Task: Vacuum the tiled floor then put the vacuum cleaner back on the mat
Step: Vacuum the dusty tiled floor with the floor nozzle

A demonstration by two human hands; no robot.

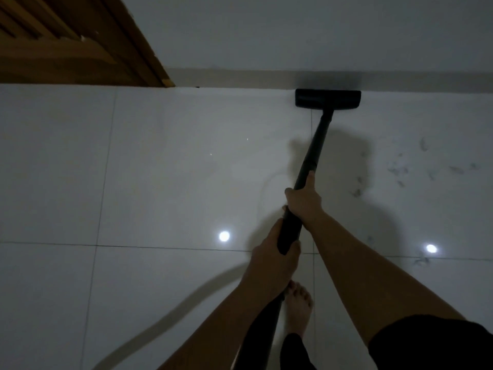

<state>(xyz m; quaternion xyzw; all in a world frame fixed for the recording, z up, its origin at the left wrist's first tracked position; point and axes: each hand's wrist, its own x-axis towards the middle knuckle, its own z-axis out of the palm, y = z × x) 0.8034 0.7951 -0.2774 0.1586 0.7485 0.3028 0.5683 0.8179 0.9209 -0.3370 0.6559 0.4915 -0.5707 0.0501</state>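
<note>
Black vacuum wand (310,158), slanting near-to-far; flat black rectangular floor head (327,99) against far skirting. Glossy white tiled floor (160,169), dark debris scattered right.

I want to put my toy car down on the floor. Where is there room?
Left of the wand, the tiles are bare up to the door and the wall. It is crowded right of the wand, where dirt lies, and near the hands, foot and hose.
</note>
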